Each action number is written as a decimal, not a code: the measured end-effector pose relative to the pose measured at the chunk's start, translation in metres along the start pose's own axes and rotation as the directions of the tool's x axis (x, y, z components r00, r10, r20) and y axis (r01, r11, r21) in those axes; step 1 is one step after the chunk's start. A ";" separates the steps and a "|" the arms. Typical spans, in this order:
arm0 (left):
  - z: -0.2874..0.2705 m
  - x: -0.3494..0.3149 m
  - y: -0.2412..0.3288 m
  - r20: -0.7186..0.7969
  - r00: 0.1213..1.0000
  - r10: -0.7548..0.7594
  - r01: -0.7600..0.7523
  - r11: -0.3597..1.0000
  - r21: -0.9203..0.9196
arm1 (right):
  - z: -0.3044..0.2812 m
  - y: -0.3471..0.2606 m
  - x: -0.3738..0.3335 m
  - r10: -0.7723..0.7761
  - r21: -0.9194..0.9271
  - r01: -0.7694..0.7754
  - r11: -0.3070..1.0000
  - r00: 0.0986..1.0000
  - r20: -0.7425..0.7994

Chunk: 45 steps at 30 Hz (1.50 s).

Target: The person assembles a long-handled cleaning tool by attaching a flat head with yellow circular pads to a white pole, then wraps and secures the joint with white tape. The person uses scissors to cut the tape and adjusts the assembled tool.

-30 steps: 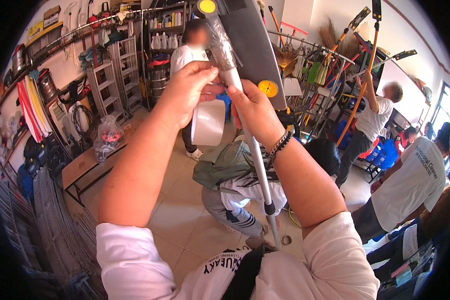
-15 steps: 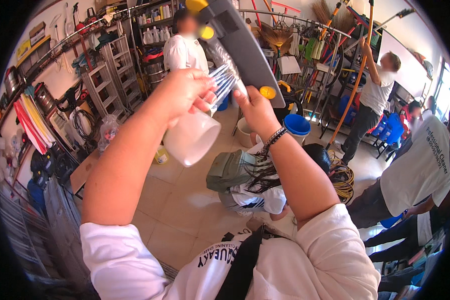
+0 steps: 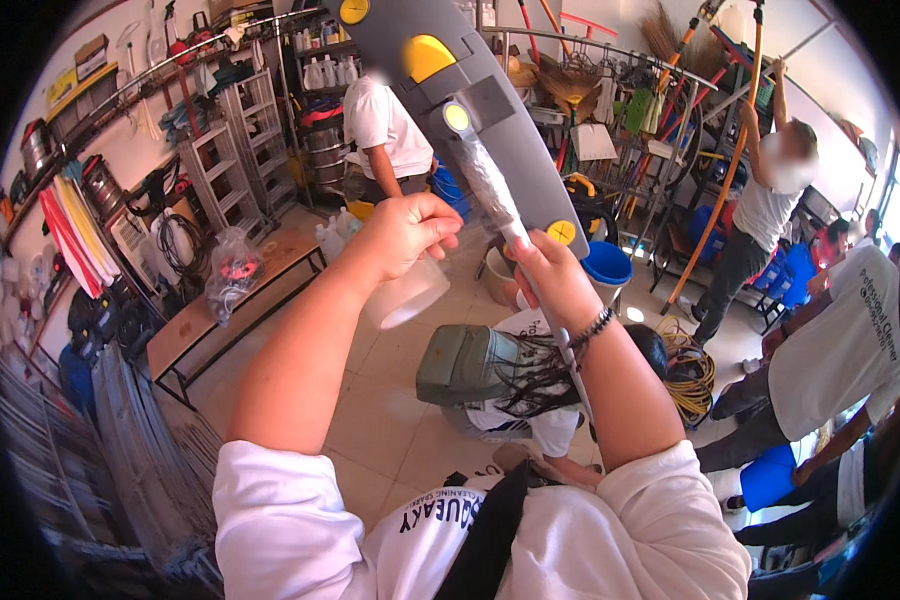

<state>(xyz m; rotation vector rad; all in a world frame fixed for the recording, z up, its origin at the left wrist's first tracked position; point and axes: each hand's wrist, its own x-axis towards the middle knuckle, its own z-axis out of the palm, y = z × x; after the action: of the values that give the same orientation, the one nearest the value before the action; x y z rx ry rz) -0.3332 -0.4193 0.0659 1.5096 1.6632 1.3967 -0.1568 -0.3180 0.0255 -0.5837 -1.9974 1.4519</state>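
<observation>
A long grey flat mop head (image 3: 515,135) with yellow knobs is held up before me, slanting from upper left to lower right. Its pole (image 3: 491,190) is wrapped in clear plastic film just below the joint. My right hand (image 3: 558,282) is closed round the pole under the wrapped part, thumb along it. My left hand (image 3: 402,238), to the left of the pole, has thumb and forefinger pinched together. Below its palm is a whitish roll of plastic wrap (image 3: 412,298), partly hidden by the hand. Any film between hand and pole is too faint to make out.
A crouching person with a green backpack (image 3: 465,362) is below my hands. Other people stand at the back and right, one holding an orange pole (image 3: 720,175). A bench (image 3: 195,335), ladders (image 3: 215,165), a blue bucket (image 3: 607,264) and coiled yellow hose (image 3: 692,375) surround me.
The mop head has come lower and more into view. My left hand has moved down and right with the roll, and the film stretched from it no longer shows clearly. The crouching person's arm has shifted.
</observation>
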 end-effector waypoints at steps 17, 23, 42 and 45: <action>-0.012 0.028 0.010 0.248 0.904 0.347 -0.307 0.933 -0.187 | 0.002 -0.023 -0.010 -0.048 0.479 -0.225 0.848 0.869 0.493; -0.006 0.042 0.011 0.345 0.906 0.245 -0.203 0.967 -0.154 | -0.001 -0.017 -0.010 -0.057 0.564 -0.304 0.768 0.845 0.532; 0.031 0.072 0.051 0.239 0.964 -0.118 0.102 0.992 0.080 | -0.027 -0.002 -0.005 -0.079 0.571 -0.274 0.774 0.853 0.516; 0.043 0.067 0.044 0.280 0.957 -0.079 0.160 0.946 -0.282 | -0.028 0.004 -0.003 -0.088 0.624 -0.325 0.711 0.839 0.537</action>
<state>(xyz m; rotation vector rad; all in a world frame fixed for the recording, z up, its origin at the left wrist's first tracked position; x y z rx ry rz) -0.2947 -0.3481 0.1081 1.3284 1.2895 1.2541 -0.1350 -0.2994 0.0271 0.0518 -1.5553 2.4938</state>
